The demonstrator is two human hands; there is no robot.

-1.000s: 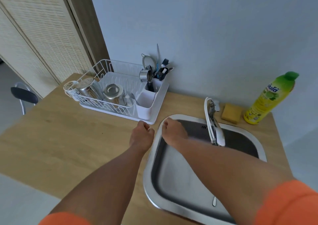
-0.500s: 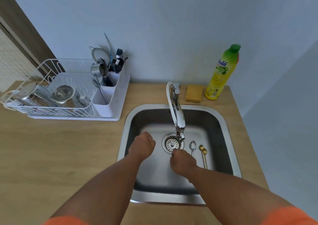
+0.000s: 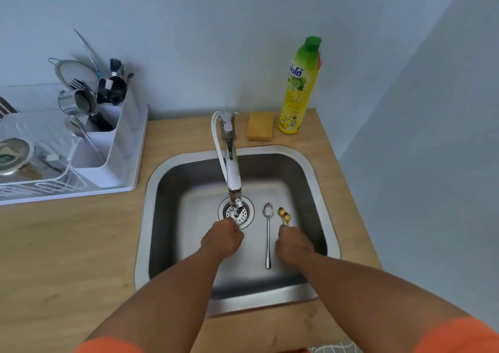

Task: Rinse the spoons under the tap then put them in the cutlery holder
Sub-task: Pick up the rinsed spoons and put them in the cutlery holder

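So in the brushed steel sink [image 3: 151,190], a long silver spoon [image 3: 267,238] lies just right of the round drain [image 3: 236,212]. Right hand [image 3: 293,244] grip curls over two little gold spoons [image 3: 284,215]; left hand [image 3: 222,238] fisted, holding nothing visible.

A yellow dish soap bottle [image 3: 298,88] with a green cap stands upright at upper right of centre, against the wall. A yellow sponge [image 3: 260,125] lies just beside it, to its left, on the wooden countertop [image 3: 67,244]. A white dish rack [image 3: 54,169] occupies the left edge of the frame, holding metal containers [image 3: 16,155]. The pale blue wall [image 3: 216,28] fills the upper frame.
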